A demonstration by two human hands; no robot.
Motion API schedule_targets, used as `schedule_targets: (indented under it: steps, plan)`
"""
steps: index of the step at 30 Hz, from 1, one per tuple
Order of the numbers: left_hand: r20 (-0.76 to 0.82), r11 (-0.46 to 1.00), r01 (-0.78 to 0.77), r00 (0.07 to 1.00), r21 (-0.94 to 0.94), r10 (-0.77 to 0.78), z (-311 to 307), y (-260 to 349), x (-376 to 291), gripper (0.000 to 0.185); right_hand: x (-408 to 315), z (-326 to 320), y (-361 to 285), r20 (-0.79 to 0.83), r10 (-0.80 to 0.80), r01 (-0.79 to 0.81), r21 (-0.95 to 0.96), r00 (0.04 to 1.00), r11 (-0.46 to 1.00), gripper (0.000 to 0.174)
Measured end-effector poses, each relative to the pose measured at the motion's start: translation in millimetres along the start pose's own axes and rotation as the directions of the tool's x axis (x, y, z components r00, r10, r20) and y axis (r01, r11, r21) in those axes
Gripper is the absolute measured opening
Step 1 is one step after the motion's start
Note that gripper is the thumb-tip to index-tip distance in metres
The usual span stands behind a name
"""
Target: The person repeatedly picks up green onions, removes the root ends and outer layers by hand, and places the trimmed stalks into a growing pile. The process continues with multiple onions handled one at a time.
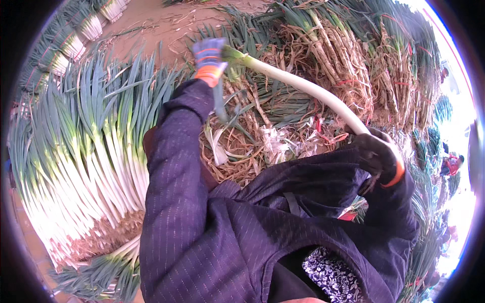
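Note:
A single large Welsh onion (308, 85), with a bare white shaft and green top, stretches bent between my two hands. My left hand (207, 57), in a grey-and-orange work glove and blurred, grips its green end; a strip of leaf hangs beneath. On the right, my right hand (379, 153), in a dark, soiled glove with an orange cuff, is closed around the lower white shaft. The root end is hidden by this hand. Below the onion lies a heap of dry husks and peeled outer leaves (242, 163).
Cleaned onions (94, 166) stand in a dense row at left, roots towards me. Unpeeled bundles (333, 68) with brown husks lie ahead and right. Tied bundles (72, 45) line the far left on bare ground (151, 22). Loose onions (110, 272) lie lower left. People (451, 164) are at far right.

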State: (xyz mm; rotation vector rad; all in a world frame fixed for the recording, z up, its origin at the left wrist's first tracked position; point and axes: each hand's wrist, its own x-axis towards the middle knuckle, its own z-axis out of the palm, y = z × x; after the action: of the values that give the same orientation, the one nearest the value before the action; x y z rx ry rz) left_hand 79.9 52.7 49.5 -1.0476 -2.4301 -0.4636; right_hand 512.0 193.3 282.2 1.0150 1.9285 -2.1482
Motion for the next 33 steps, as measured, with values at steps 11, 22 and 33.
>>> schedule_targets:
  steps: [11,22,33]
  plan:
    - [0.897,0.887,0.325,0.401,-0.328,0.185,21,45,-38,0.056,24,-20,10,-0.183,-0.188,0.166,-0.129,0.965,0.978,0.032]
    - [0.683,-0.703,0.442,0.725,-0.557,-0.085,-85,181,-79,0.012,88,71,207,0.071,-0.706,0.62,-0.545,0.705,0.564,0.046]
    - [0.04,0.488,0.417,0.79,-0.767,-0.612,-255,-183,-131,0.028,111,66,202,0.169,-0.25,0.267,-0.085,0.953,0.96,0.032]
